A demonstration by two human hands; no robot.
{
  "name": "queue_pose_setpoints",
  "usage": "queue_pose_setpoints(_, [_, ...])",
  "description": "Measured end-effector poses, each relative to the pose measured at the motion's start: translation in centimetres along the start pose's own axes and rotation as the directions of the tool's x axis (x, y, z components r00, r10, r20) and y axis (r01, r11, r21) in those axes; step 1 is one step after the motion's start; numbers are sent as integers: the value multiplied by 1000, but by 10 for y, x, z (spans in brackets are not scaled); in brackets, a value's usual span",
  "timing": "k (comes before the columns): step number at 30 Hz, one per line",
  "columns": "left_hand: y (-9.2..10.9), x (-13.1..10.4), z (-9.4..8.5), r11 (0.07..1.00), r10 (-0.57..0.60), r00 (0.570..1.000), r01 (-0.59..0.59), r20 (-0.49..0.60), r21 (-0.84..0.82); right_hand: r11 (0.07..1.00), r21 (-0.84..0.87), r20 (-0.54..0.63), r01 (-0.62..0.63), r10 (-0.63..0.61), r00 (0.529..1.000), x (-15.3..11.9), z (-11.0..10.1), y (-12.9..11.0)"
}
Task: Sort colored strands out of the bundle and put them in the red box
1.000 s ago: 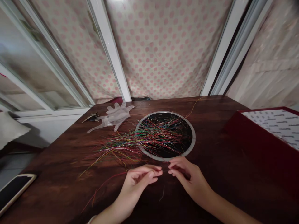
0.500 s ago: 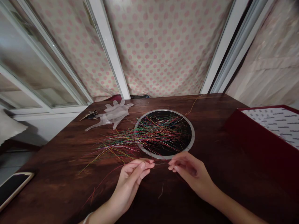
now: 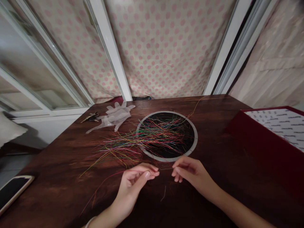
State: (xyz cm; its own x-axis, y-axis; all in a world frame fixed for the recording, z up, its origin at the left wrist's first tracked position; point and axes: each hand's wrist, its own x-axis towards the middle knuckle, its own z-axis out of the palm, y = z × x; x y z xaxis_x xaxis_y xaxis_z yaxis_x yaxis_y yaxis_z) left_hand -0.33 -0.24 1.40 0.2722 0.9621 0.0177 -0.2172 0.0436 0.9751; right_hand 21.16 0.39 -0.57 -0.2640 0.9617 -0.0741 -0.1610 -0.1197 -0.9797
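Many thin wires in red, green, yellow and white lie in a loose pile over a round black plate with a grey rim and spill off its left side. In front of the plate, my left hand pinches a thin red wire that trails away to the left. Across a small gap, my right hand has thumb and forefinger pinched on the end of a thin wire, which spans faintly between both hands. Below the gap, a short pale wire piece lies on the table.
The dark wooden table also holds a clear plastic glove and keys at the back left. A phone rests at the left edge. At the right is a large dark red box.
Both hands have shifted slightly, and my right hand's lower fingers have spread a little. The trailing red wire has moved slightly. The pile and plate look unchanged.
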Motion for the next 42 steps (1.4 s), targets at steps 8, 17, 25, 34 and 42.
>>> queue_pose_setpoints(8, [3,3,4,980,14,999,-20,32,197,993,-72,-124,93,-102,987,0,-4,-2])
queue_pose_setpoints(17, [6,6,11,966,-107,994,107,-13,237,997,34,-153,65,-59,987,-1,-4,-6])
queue_pose_setpoints(25, [6,6,11,970,-112,993,115,-24,213,993,70,-180,95,-81,980,-2,-6,-9])
queue_pose_setpoints(34, [2,6,6,981,-145,989,147,-27,129,990,69,-89,124,-118,989,-4,-5,-14])
queue_pose_setpoints(42, [3,5,7,987,-156,986,158,-55,43,986,122,-80,116,-107,991,-1,-3,-10])
